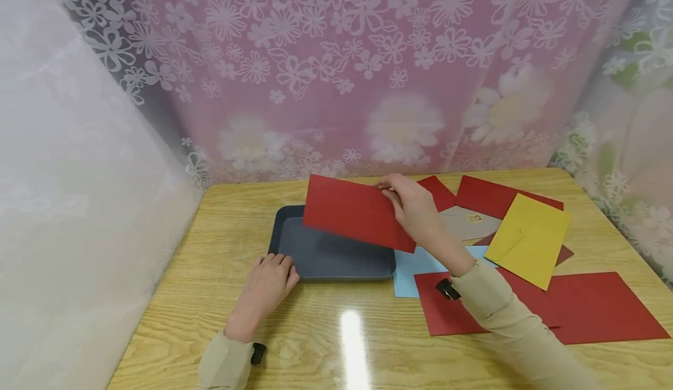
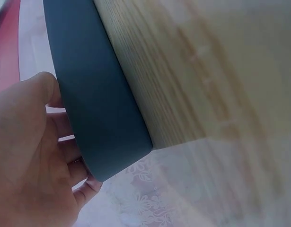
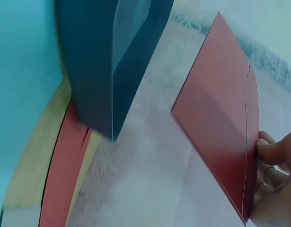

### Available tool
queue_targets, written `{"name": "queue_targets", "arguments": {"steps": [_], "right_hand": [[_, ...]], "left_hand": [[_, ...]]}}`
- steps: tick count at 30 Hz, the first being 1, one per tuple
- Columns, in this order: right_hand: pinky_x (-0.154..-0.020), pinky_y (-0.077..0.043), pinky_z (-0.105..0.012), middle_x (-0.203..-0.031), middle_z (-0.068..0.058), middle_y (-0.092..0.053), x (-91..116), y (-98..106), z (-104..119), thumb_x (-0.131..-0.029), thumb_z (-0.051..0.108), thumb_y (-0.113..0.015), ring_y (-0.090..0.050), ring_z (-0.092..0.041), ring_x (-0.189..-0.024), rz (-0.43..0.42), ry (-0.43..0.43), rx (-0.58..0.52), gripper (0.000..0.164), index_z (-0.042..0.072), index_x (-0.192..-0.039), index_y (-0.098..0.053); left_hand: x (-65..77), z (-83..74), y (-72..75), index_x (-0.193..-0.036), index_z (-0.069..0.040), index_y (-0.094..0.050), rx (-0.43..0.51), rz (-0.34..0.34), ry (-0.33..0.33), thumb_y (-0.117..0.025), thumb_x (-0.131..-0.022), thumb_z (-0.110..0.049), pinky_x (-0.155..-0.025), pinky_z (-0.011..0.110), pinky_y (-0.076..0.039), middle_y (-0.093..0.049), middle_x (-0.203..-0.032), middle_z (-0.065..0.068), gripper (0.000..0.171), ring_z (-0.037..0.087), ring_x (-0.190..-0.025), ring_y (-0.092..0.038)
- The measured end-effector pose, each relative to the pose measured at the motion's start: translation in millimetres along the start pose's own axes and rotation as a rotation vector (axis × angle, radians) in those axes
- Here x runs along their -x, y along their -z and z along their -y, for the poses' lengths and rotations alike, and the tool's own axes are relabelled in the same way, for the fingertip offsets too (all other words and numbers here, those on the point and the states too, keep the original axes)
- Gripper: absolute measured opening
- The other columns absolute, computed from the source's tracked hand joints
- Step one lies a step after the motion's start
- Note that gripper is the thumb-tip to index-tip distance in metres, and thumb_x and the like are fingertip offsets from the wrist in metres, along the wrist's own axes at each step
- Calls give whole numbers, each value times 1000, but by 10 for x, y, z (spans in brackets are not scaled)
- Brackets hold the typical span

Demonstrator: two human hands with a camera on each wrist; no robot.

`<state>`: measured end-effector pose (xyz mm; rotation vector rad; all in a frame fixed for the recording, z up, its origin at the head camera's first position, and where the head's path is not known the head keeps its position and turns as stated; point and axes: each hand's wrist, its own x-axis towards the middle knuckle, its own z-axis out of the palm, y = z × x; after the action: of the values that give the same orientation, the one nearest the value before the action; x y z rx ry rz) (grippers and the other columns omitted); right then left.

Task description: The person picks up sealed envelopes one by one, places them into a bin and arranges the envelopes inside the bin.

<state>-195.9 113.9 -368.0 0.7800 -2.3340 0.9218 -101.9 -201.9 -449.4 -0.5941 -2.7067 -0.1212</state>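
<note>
Nearest the viewer, the wooden table [image 1: 184,314] carries two flat red pieces, the left red piece [image 1: 447,311] partly hidden by the right sleeve [image 1: 486,296] and the right red piece [image 1: 604,308] beside it.

The left hand [image 1: 268,276] is at the near left corner of the dark tray [image 1: 326,256]. Its fingers hook over the rim, with the thumb also against the edge; this grip appears to steady the tray.

A light blue sheet [image 1: 406,279] lies just beside the tray's right end. Whether it runs beneath the tray cannot be told.

The right hand [image 1: 415,206] pinches the held red envelope [image 1: 357,212] at its right end, thumb on one face and fingers behind. The envelope is tilted and raised above the tray, apart from it; the right wrist view shows a flap crease near the thumb.

Step in hand, as judged: positioning the envelope over the tray. The next move probably calls for levelling it, lowering it inside the rim and releasing the pinch. An end may catch on the rim if the tilt is not corrected.

Farther right, a yellow envelope [image 1: 531,238] overlaps other pieces, beside a grey envelope [image 1: 462,223]. A floral curtain [image 1: 315,57] stands behind the table.
</note>
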Motion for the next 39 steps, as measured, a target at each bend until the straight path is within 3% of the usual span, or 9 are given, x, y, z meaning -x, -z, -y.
{"name": "queue_targets", "arguments": {"steps": [8, 17, 27, 39], "right_hand": [[-87, -56, -41, -117, -11, -68, -44, -367, 101, -96, -5, -62, -65, -26, -107, 120, -16, -33, 28, 5, -122, -67], [-88, -56, -39, -114, -7, -71, 66, -661, 14, -96, -3, -64, -67, -24, -107, 292, 17, -16, 26, 8, -118, -70], [-86, -54, -35, -113, -5, -69, 184, -743, -75, -98, 4, -64, -67, -20, -103, 459, 30, 34, 28, 12, -124, -70], [-107, -44, -49, -133, -10, -65, 208, -765, -92, -100, 22, -64, -60, -29, -125, 618, 7, 108, 37, 11, -136, -64]], "left_hand": [[2, 18, 9, -69, -16, -47, 11, 4, -1, -63, -95, -13, -67, 31, -31, -38, -64, -4, 31, 15, -62, -34], [-14, 4, 0, -68, -15, -46, 7, 36, 18, -64, -95, -13, -68, 32, -32, -41, -65, -3, 33, 17, -63, -37], [-30, -2, -13, -67, -14, -42, 17, 58, 38, -64, -95, -14, -69, 34, -33, -42, -64, -2, 36, 18, -64, -40], [-26, 5, -9, -66, -15, -41, 15, 39, 25, -64, -95, -13, -68, 33, -31, -38, -63, -2, 36, 18, -62, -37]]}}
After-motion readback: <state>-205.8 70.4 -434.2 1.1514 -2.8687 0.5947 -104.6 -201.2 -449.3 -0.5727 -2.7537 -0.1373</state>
